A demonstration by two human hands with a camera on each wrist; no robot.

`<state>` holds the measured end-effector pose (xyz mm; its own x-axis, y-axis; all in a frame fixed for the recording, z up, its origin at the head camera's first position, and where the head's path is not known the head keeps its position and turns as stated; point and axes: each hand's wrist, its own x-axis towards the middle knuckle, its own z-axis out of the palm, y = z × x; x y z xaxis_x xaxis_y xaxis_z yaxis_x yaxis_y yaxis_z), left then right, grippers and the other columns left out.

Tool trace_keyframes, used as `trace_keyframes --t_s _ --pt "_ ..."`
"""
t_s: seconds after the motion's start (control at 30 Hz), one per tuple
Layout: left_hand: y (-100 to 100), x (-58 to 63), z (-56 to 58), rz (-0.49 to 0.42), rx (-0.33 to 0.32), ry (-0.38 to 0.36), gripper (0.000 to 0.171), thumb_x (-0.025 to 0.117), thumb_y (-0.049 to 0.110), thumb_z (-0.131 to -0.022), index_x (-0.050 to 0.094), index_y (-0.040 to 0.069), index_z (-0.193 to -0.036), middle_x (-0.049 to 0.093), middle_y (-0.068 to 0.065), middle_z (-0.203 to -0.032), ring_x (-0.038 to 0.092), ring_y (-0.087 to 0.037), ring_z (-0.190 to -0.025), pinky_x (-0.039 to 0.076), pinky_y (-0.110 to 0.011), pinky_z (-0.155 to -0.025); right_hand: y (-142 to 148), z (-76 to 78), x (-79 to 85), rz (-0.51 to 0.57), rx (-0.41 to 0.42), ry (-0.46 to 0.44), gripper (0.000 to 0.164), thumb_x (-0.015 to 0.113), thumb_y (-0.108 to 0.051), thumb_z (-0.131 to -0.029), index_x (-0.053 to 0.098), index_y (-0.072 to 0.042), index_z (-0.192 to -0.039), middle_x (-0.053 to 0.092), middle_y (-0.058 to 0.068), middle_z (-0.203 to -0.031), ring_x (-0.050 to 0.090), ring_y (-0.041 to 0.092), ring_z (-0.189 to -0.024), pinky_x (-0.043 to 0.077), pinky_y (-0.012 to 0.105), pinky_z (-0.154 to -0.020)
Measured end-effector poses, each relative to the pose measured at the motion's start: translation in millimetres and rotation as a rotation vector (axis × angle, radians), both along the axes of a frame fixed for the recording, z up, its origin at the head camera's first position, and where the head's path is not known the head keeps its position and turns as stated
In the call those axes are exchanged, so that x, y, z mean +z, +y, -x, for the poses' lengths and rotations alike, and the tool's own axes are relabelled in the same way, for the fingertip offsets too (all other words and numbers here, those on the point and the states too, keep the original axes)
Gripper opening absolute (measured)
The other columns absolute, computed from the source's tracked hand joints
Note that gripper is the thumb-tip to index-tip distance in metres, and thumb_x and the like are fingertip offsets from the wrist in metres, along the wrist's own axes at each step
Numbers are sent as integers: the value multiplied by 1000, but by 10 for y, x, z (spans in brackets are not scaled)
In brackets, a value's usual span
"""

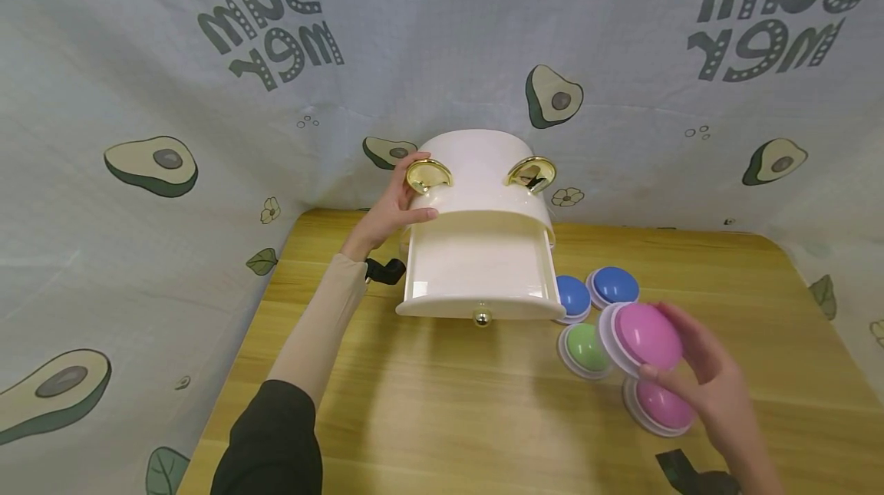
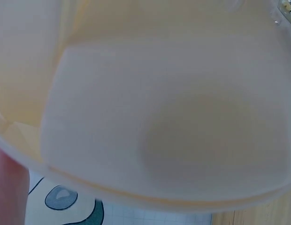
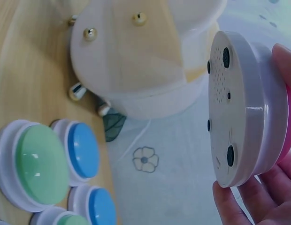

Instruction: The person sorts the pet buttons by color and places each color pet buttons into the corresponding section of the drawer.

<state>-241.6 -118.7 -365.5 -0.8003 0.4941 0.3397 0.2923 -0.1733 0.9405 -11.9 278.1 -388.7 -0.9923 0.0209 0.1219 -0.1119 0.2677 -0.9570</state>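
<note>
A glossy white drawer box (image 1: pixel 476 173) with gold ears stands at the back of the wooden table. Its drawer (image 1: pixel 483 257) is pulled out towards me, with a gold ball knob (image 1: pixel 483 318) on the front. My left hand (image 1: pixel 395 207) grips the box's left side by the ear, thumb along the front. My right hand (image 1: pixel 711 380) holds a pink push button (image 1: pixel 648 335) with a round white base, raised over the table. In the right wrist view, the button's underside (image 3: pixel 225 108) shows dark feet and small speaker holes. The left wrist view is filled by blurred white plastic (image 2: pixel 136 117).
Right of the drawer lie a blue button (image 1: pixel 573 297), another blue button (image 1: pixel 616 285), a green button (image 1: pixel 585 347) and a second pink button (image 1: pixel 663 405). Behind the table (image 1: pixel 456 410) hangs a pale cloth (image 1: pixel 442 42) printed with avocados.
</note>
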Motion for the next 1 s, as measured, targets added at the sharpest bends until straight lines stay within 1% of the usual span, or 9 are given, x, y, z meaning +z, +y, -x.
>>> trace_keyframes --t_s 0.1,0.27,0.4,0.5,0.7,0.83,1.0 --pt "-1 0 -1 -4 1 -2 85 61 -19 -79 18 12 -145 20 -9 -148 27 -17 -134 26 -30 -109 -18 36 69 34 15 20 78 64 17 -79 36 -8 -147 46 -6 -141 38 7 -127 32 10 -96" --pt "-8 -7 2 -4 -1 -5 86 61 -18 -79 18 13 -146 20 -10 -149 27 -17 -135 25 -31 -109 -54 102 173 3 24 61 78 64 18 -78 38 -8 -146 48 -5 -140 39 6 -127 32 10 -96" --pt "-10 -7 0 -11 -3 -9 85 61 -17 -80 18 14 -146 20 -9 -148 28 -17 -134 27 -31 -108 -77 153 231 32 55 95 77 63 21 -77 39 -5 -145 49 -4 -139 40 7 -126 32 10 -95" --pt "-9 -5 -7 -19 -3 -9 84 61 -17 -79 18 13 -146 23 -9 -146 29 -17 -133 28 -31 -107 -97 185 270 53 73 112 77 64 22 -75 40 -2 -144 50 -2 -138 41 8 -125 33 10 -95" --pt "-8 -13 -11 -25 -5 -4 84 60 -17 -80 17 11 -146 26 -9 -144 31 -16 -131 29 -31 -106 -169 252 363 19 76 109 77 67 20 -75 41 -3 -143 49 -1 -138 41 9 -125 34 10 -95" --pt "-9 -18 -5 -26 -8 3 84 61 -16 -79 17 10 -146 26 -9 -144 30 -16 -133 28 -31 -108 -242 303 423 -31 80 126 77 69 18 -75 42 -4 -143 49 0 -137 42 9 -124 35 11 -94" --pt "-9 -18 6 -32 -15 5 84 63 -13 -80 19 13 -146 25 -11 -145 28 -17 -134 27 -32 -109 -334 363 489 -17 105 149 75 69 18 -74 44 -2 -141 51 2 -134 45 12 -121 36 12 -94"
